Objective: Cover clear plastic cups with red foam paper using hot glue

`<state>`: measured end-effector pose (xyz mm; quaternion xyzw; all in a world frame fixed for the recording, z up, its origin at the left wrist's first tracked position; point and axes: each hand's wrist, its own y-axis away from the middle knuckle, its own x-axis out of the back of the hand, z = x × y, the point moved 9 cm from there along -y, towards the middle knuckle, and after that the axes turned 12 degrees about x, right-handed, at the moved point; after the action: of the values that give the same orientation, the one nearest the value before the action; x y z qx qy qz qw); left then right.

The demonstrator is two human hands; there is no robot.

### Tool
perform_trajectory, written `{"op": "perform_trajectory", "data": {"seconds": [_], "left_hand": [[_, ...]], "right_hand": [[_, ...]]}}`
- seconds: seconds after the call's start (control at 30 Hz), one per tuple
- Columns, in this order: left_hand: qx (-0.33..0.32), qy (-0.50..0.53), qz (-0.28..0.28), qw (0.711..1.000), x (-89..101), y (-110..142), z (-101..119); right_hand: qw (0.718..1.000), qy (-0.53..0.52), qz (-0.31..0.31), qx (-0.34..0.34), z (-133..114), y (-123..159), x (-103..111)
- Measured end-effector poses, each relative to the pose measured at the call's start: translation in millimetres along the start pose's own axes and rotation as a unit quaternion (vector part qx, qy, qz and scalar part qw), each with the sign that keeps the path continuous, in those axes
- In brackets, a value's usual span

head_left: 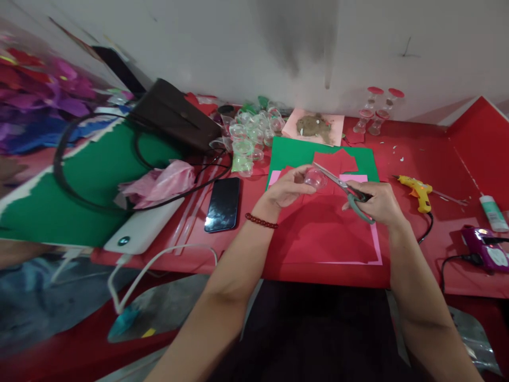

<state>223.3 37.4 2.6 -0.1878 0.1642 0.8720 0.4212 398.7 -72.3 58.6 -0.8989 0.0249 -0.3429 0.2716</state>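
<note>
My left hand (292, 185) pinches a small clear plastic cup (316, 179) by its side, a little above the table. In my right hand (376, 201) is a pair of scissors (356, 204) with grey-green handles. Their blades point left and reach the cup's rim; whether they touch it I cannot tell. Below both hands lies a red paper sheet (318, 233) over pink and green sheets. Cut red paper pieces (338, 161) rest just behind the cup.
Clear plastic cups (248, 132) are heaped at the back. Hourglass-shaped cup pairs (384, 111) stand back right. A yellow glue gun (417, 191) lies right, near a white bottle (493, 213). A phone (222, 204), a white power bank (145, 225) and a black cable (59, 154) are left.
</note>
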Motion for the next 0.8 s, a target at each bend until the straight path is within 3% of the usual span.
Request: {"op": "perform_trajectory", "data": {"seconds": [0.1,0.2,0.3,0.47,0.67,0.8], "left_hand": [[-0.004,0.011,0.005,1.000,2.7,-1.7,-0.4],[-0.007,0.035,0.032,0.999,9.0,-4.0,-0.9],[0.003,0.049,0.060,0.997,13.7,-7.0,-3.5],[0.040,0.073,0.082,0.993,17.3,-12.6,-15.3],[0.089,0.106,0.113,0.984,29.9,-19.6,-34.8],[0.068,0.117,0.103,0.985,27.4,-19.8,-33.5]], "right_hand": [[0.999,-0.023,0.004,-0.028,5.4,1.1,-3.1],[0.997,0.004,0.056,-0.059,15.8,1.1,5.7],[0.985,0.106,0.065,-0.122,36.4,4.8,15.0],[0.924,0.309,-0.008,-0.225,72.1,19.8,20.2],[0.903,0.378,-0.038,-0.202,75.2,24.5,16.7],[0.947,0.290,0.018,-0.135,59.6,14.6,7.6]]}}
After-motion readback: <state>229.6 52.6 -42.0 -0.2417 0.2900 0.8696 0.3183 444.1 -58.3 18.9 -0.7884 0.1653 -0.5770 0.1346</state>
